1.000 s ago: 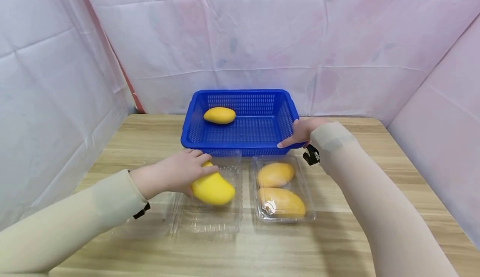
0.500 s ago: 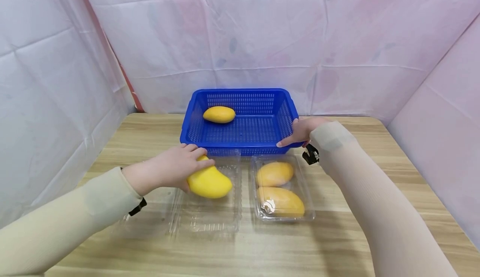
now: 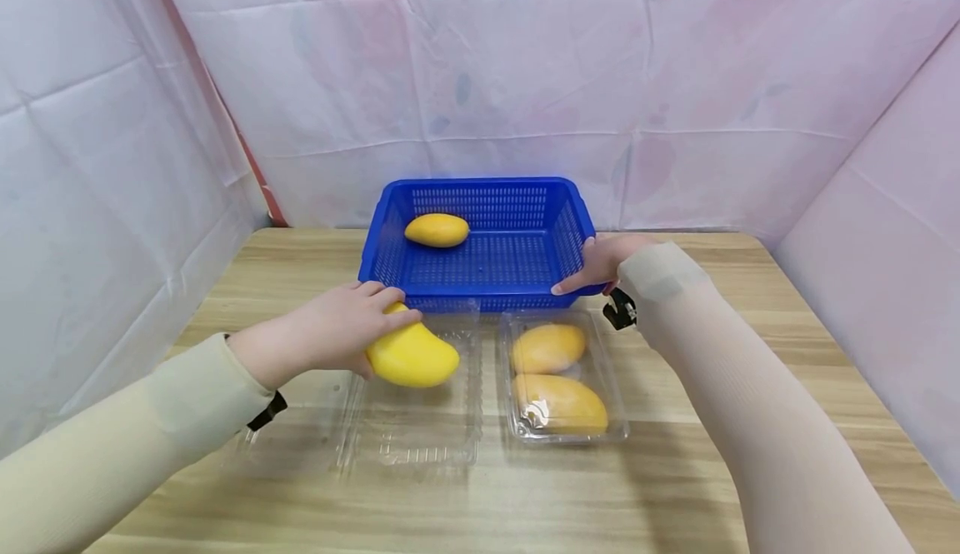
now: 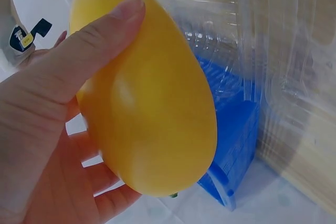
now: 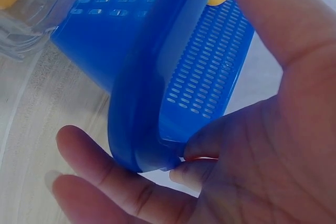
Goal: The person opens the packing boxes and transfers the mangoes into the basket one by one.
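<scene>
My left hand [image 3: 330,326] grips a bright yellow mango [image 3: 414,356] above an opened clear plastic clamshell box [image 3: 420,433]. In the left wrist view the thumb lies across the mango [image 4: 152,103], with fingers curled beneath it. My right hand [image 3: 600,264] holds the near right corner of a blue plastic basket [image 3: 480,290], thumb on top of the rim. Fingers show under that rim in the right wrist view, where the basket corner [image 5: 136,119] sits inside the hand. A single mango [image 3: 437,231] lies in the basket at its back left.
Right of the opened box stands a closed clear box [image 3: 611,387] with two mangoes [image 3: 562,404] inside. The opened box's lid [image 3: 300,429] lies flat to the left on the wooden table [image 3: 480,512]. A pale cloth backdrop [image 3: 525,79] rises behind the basket.
My left hand has moved left and slightly upward in the head view, carrying the mango with it. The right hand keeps its hold on the basket corner.
</scene>
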A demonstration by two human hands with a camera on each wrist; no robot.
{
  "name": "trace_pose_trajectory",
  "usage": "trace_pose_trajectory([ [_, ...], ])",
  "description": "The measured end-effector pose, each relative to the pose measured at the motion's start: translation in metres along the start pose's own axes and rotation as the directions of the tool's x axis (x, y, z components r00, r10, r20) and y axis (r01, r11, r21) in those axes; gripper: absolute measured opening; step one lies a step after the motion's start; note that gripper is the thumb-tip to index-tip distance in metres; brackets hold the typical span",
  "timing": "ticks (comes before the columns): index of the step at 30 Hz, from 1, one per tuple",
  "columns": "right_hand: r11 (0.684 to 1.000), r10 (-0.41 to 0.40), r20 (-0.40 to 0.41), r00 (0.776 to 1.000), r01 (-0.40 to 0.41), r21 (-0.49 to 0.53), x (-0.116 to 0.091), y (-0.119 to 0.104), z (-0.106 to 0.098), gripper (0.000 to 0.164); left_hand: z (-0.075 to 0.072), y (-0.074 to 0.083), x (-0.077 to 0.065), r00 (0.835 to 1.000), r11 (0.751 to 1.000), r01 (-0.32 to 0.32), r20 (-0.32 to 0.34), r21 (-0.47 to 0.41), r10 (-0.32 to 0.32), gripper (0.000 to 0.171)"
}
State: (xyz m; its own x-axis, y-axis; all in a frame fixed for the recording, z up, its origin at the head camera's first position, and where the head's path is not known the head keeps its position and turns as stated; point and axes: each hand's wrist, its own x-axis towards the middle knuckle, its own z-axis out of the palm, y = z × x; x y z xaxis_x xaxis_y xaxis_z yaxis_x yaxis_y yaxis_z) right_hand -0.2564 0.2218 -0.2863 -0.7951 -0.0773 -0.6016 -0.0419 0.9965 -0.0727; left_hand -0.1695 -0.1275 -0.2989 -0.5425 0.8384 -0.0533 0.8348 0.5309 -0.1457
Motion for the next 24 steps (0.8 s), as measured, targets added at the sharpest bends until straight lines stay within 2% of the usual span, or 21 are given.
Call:
trace_pose_trajectory([
  [8, 1.000, -0.012, 0.006, 1.000, 0.012, 0.001, -0.001, 0.000, 0.001, 0.114, -0.001, -0.003, -0.005, 1.000, 0.999, 0.028, -0.005, -0.019, -0.028, 0.084],
  [15, 1.000, -0.016, 0.028, 0.999, 0.015, 0.025, -0.002, 0.000, 0.001, 0.115, -0.004, -0.007, -0.009, 0.999, 1.000, 0.017, -0.038, -0.009, -0.018, 0.085],
  [24, 1.000, 0.002, 0.013, 1.000, -0.002, 0.005, -0.003, -0.001, 0.001, 0.115, -0.006, -0.012, -0.013, 0.998, 0.998, 0.056, -0.027, -0.019, -0.057, 0.087],
])
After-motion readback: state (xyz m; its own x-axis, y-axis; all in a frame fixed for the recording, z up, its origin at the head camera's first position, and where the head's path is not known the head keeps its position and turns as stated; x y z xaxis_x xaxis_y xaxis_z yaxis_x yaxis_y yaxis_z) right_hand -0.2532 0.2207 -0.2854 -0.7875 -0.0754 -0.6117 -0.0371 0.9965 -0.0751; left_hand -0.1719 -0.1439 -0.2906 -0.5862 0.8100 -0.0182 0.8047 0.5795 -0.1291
